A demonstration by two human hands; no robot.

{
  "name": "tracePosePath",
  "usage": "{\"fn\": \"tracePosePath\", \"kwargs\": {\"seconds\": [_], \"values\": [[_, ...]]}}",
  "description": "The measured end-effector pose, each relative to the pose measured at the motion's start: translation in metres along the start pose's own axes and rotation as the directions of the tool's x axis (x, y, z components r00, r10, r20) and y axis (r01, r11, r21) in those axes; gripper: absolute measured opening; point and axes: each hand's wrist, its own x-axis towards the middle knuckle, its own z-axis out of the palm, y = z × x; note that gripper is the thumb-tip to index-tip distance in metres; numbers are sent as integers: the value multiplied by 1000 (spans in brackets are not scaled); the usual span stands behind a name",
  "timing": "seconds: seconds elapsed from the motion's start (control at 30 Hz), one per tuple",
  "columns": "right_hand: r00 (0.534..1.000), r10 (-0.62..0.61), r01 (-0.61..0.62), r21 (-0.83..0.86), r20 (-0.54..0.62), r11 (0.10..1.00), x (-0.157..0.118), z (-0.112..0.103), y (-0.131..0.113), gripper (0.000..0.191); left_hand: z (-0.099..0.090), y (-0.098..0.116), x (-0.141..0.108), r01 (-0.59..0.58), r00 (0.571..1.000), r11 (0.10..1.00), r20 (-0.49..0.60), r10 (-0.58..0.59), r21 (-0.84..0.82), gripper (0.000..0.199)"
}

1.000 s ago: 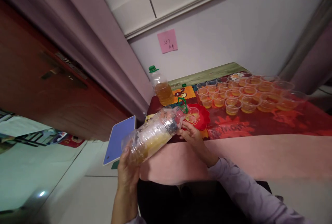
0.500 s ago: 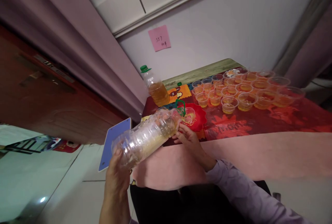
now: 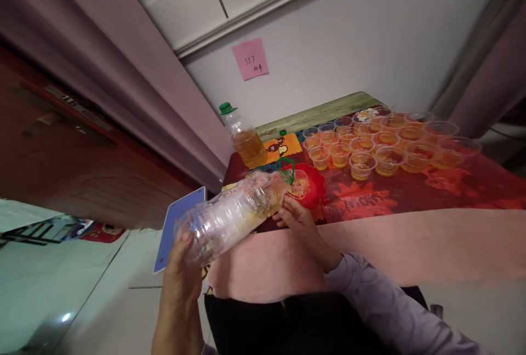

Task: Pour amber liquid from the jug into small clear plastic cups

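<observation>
A large clear plastic bottle (image 3: 230, 218) with a green carry ring at its neck lies tilted across the near left of the table, its mouth end over a red scalloped plate (image 3: 320, 190). A little yellowish liquid has gathered along its lower side towards the neck. My left hand (image 3: 181, 267) is closed round the bottle's base, raised above the neck end. Curled fingers of my right hand (image 3: 296, 222) touch the bottle's underside near the neck. On the plate, below the mouth, stands a clear plastic cup (image 3: 303, 181), partly hidden by the neck.
Several clear cups (image 3: 362, 164) holding amber liquid stand in close rows at the right. A second bottle (image 3: 250, 145), green-capped and partly filled, stands at the back left beside a loose green cap (image 3: 282, 132). Pink cloth (image 3: 370, 245) covers the front edge; a blue stool (image 3: 175, 223) is at left.
The bottle's base is very slightly higher and further left, and the liquid inside has drawn towards the neck. Both hands keep their places on it. The view has shifted a little.
</observation>
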Motion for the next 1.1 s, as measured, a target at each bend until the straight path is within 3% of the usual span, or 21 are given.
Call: {"fn": "tracePosePath", "kwargs": {"seconds": [0.53, 1.1], "values": [[1000, -3, 4, 12, -10, 1000, 2, 0, 3, 54, 3, 1, -3, 0, 998, 1000, -67, -1, -13, 80], [999, -13, 14, 12, -39, 1000, 3, 1, 3, 53, 5, 5, -3, 5, 999, 1000, -54, -5, 5, 79]]}}
